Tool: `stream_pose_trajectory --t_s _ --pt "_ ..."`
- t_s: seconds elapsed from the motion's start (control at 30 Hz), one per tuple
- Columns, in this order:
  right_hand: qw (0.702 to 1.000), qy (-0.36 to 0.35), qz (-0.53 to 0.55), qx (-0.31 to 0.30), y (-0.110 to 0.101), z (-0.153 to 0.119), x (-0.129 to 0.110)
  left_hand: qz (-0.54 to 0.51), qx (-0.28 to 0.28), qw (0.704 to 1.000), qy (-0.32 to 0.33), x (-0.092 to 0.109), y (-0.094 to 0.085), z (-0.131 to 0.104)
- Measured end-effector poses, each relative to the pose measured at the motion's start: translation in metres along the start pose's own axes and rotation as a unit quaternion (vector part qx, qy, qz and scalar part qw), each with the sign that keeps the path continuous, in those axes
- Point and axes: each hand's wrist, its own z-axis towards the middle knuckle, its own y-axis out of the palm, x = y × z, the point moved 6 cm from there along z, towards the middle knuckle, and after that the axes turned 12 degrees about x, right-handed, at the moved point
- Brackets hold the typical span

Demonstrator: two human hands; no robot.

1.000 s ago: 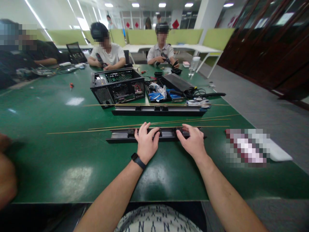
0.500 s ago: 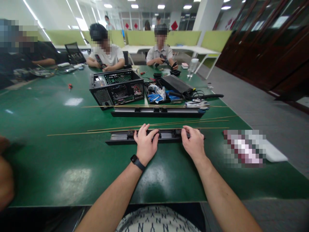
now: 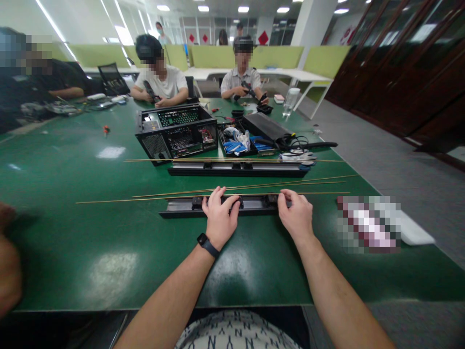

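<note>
A black and silver rail lies lengthwise before me on the green table, with black blocks set in its channel. My left hand rests over the rail's middle, thumb and index finger closed on the middle black block. Near the rail's right end, next to the right black block, my right hand pinches a thin brass-coloured rod. That rod runs along the rail's back side and sticks out past both ends. Fingers hide parts of the rod and blocks.
Behind are loose thin rods and a second rail. Farther back stand an open computer case, a tray with gloves and a black box. A blurred packet lies right. Other people sit around.
My right hand has shifted slightly right, and the long rod has slid right with it. My left hand stays in place on the block.
</note>
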Motion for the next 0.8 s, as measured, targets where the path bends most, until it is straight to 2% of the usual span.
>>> stream_pose_trajectory --t_s 0.8 --pt "0.998 -0.029 0.046 -0.017 0.0043 -0.007 -0.0078 0.008 -0.003 1.0 0.003 0.0001 0.0 -0.0001"
